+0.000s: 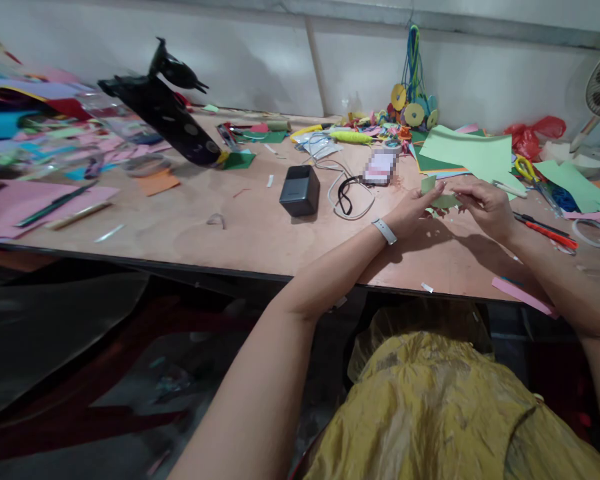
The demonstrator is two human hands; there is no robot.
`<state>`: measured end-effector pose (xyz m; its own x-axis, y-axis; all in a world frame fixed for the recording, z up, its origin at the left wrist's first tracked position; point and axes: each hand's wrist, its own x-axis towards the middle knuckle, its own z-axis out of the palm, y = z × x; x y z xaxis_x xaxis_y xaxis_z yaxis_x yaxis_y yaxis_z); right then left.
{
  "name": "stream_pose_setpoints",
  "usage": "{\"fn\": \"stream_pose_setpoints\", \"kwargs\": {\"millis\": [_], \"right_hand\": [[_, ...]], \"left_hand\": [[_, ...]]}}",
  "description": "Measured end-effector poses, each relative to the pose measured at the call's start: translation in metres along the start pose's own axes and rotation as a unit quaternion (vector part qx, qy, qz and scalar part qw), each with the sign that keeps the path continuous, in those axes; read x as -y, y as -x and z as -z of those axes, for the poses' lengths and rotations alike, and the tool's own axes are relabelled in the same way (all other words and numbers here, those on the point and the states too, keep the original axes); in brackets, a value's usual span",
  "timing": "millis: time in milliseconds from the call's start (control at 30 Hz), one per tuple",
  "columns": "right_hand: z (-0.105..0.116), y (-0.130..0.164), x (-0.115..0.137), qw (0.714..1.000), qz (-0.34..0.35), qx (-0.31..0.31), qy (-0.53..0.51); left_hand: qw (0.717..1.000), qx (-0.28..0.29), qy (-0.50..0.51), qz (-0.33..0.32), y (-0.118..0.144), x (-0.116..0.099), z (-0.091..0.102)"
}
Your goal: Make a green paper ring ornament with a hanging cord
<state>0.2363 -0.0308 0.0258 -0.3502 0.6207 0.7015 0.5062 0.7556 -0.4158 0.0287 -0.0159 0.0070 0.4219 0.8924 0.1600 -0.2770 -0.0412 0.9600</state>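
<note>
Together, the left hand (414, 212) and right hand (486, 208) pinch a small pale-green paper strip (439, 197) just above the wooden table (260, 230), near a green paper stack (467, 155) and yellow-handled scissors (527, 169).

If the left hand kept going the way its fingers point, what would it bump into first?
Probably the green paper piece it already pinches, then the right hand just beyond. The left hand points rightward at it, though depth is hard to judge.
</note>
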Motion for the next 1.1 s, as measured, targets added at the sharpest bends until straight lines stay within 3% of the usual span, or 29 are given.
{"fn": "stream_pose_setpoints", "kwargs": {"millis": [200, 333, 633, 867, 967, 1100], "right_hand": [[-0.003, 0.0, 0.006, 0.981, -0.148, -0.023, -0.125], [-0.006, 0.001, 0.01, 0.964, -0.198, -0.018, -0.177], [-0.016, 0.009, 0.014, 0.966, -0.193, -0.017, -0.172], [-0.017, 0.007, 0.008, 0.96, -0.205, -0.022, -0.189], [-0.014, 0.006, -0.008, 0.972, -0.193, -0.01, -0.131], [-0.019, 0.011, -0.036, 0.994, -0.091, 0.054, 0.023]], "left_hand": [[0.999, -0.013, -0.044, 0.009, 0.003, -0.007, -0.005], [0.997, -0.021, -0.079, -0.004, 0.008, -0.014, -0.01], [0.995, -0.013, -0.093, -0.015, 0.009, -0.008, -0.012], [0.997, -0.03, -0.069, -0.001, 0.008, -0.017, -0.014], [0.997, -0.05, -0.047, -0.026, 0.002, -0.021, -0.009], [0.994, -0.095, 0.003, -0.05, -0.006, -0.021, 0.001]]}}
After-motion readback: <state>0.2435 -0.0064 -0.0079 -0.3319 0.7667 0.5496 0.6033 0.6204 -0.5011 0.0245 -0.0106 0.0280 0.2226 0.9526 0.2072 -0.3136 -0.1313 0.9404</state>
